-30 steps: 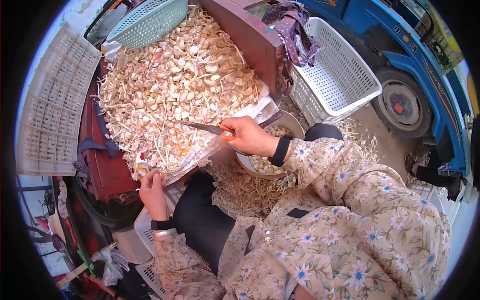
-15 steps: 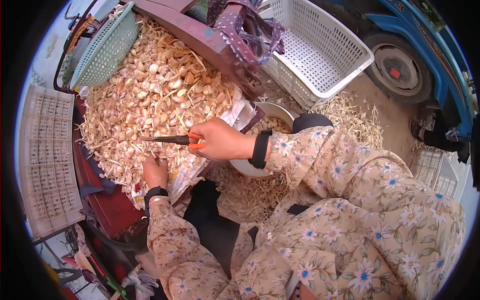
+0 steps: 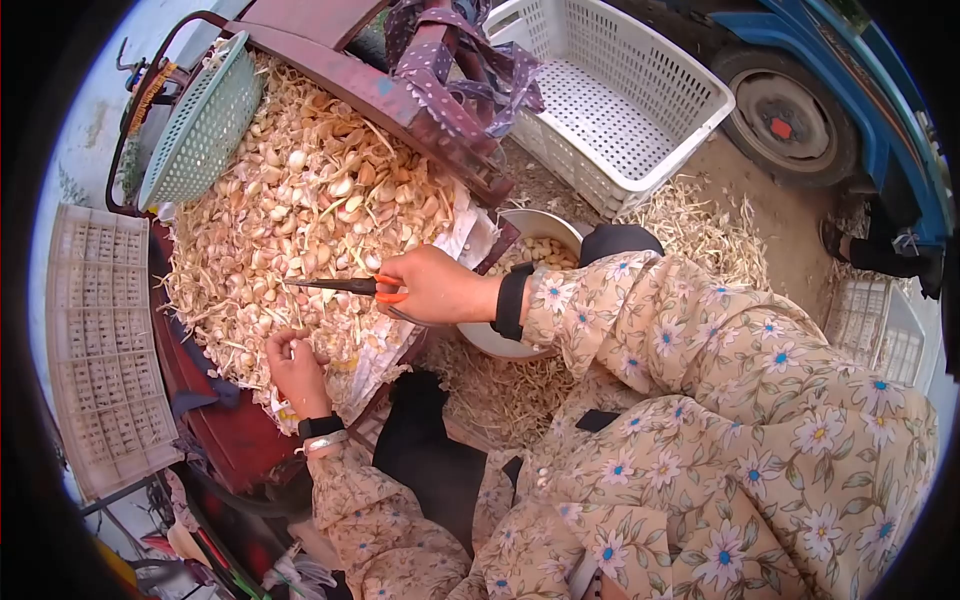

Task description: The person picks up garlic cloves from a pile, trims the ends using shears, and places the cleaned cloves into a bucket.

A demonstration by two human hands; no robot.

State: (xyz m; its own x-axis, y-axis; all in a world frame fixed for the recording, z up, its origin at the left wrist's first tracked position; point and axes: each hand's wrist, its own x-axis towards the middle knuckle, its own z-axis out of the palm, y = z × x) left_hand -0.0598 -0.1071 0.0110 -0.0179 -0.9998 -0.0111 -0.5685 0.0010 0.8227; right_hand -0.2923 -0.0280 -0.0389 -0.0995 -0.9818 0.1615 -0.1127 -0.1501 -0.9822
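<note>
A pair of scissors (image 3: 345,286) with orange handles and dark pointed blades is held in my right hand (image 3: 430,287). The blades point left over a broad heap of garlic cloves (image 3: 300,215) mixed with dry skins and stalks. Lower down, at the heap's near edge, my left hand (image 3: 298,378) has its fingers curled together. Whatever lies between those fingertips is too small to make out. Below my right wrist stands a pale round basin (image 3: 492,342) with cloves (image 3: 545,252) in it, partly hidden by my arm.
A white perforated crate (image 3: 640,165) stands at the back right, close to a blue vehicle's wheel (image 3: 785,115). A green basket (image 3: 205,130) leans at the heap's upper left, and a white crate (image 3: 105,350) stands at the left. Dry stalks (image 3: 700,225) litter the ground.
My left hand has come up out of the cloves and back toward me, its fingers now showing. The scissors stay in my right hand, nearly in place. The view has shifted slightly.
</note>
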